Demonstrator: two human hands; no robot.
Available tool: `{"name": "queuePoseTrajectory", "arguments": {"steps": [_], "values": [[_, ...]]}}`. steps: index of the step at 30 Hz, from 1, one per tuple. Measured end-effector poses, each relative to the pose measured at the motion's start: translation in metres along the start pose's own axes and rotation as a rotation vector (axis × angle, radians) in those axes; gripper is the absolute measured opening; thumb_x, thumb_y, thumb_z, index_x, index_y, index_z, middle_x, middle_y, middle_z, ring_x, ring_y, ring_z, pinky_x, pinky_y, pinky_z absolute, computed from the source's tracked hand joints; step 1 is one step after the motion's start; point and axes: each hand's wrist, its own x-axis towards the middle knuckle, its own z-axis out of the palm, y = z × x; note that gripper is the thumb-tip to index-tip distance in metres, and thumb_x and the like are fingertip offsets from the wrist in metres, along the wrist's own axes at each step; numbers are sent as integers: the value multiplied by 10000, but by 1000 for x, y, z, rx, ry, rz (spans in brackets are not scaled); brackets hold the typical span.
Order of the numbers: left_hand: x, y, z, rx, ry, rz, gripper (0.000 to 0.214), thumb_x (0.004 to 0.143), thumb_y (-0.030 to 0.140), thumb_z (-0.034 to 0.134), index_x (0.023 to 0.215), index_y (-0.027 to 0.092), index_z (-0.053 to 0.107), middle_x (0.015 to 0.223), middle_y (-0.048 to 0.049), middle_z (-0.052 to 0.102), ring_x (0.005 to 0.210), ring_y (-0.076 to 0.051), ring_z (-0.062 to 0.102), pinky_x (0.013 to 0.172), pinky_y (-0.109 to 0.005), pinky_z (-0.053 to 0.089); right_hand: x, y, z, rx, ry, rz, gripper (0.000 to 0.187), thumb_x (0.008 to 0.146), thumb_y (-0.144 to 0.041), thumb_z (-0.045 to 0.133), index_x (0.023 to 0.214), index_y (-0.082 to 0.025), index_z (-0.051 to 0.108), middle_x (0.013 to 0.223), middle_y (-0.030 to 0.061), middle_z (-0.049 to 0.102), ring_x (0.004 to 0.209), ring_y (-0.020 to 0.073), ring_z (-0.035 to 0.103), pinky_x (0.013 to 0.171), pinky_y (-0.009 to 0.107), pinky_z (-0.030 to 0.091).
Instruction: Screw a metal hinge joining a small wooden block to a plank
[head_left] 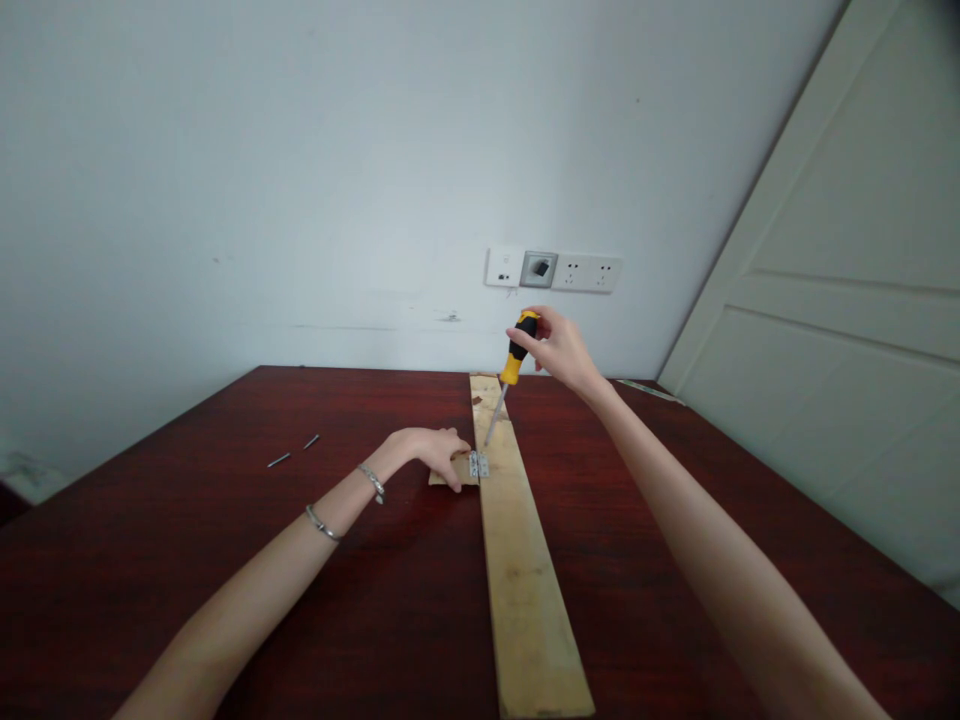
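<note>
My right hand [564, 352] is closed round the black and yellow handle of a screwdriver [511, 366]. The shaft slants down to the left, its tip at the far edge of a small silver hinge [478, 465]; whether it touches a screw is too small to tell. The hinge spans a long pale wooden board [525, 580] and a short wooden piece [469, 472] butted against its left side. With thumb at the near side and fingers at the far side, my left hand [429, 447] grips the short piece, partly covering it.
Two loose screws [279, 460] lie on the dark red tabletop [337, 620] to the left. Behind the table is a white wall with sockets [586, 273]. A pale panelled door [840, 300] stands at the right, with a thin strip [651, 391] near the table's back edge.
</note>
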Motion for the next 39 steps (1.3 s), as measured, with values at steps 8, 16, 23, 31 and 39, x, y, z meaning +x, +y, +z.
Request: {"name": "queuePoseTrajectory", "arguments": {"steps": [8,16,23,31,39], "values": [[3,1,2,32,22,27,749,508,529,738,1147,166,592,1212,-160,542,1104,-341,465,925,-372,364,-35,69,18,-166,-53,151,402,788,-419,525,999,-114,683,867,94,704,776,208,629,757,306,465],[4,-1,5,23,8,16,829,493,554,743,1200,164,554,1240,-166,512,1120,-342,457,917,-364,374,-76,114,51,-225,-219,314,433,769,-397,550,1093,-139,676,1115,109,669,1071,260,602,937,311,424],[-2,-13,0,-68,91,44,776,618,593,673,1254,174,522,1214,-128,545,1070,-274,512,858,-288,398,-87,131,66,-227,-320,318,419,755,-364,565,1100,-154,675,1129,100,662,1090,262,594,964,329,417],[9,-24,9,-186,317,133,215,722,300,643,872,150,675,798,-36,620,695,-137,551,619,-212,399,-92,138,68,-214,-357,319,445,774,-378,550,1141,-147,652,1155,102,648,1107,261,584,973,331,413],[22,-22,24,-319,393,200,89,718,185,614,771,137,666,723,-11,600,629,-102,509,583,-189,396,-95,139,72,-219,-358,303,470,786,-386,532,1148,-108,643,1159,127,641,1106,262,585,985,330,405]]}}
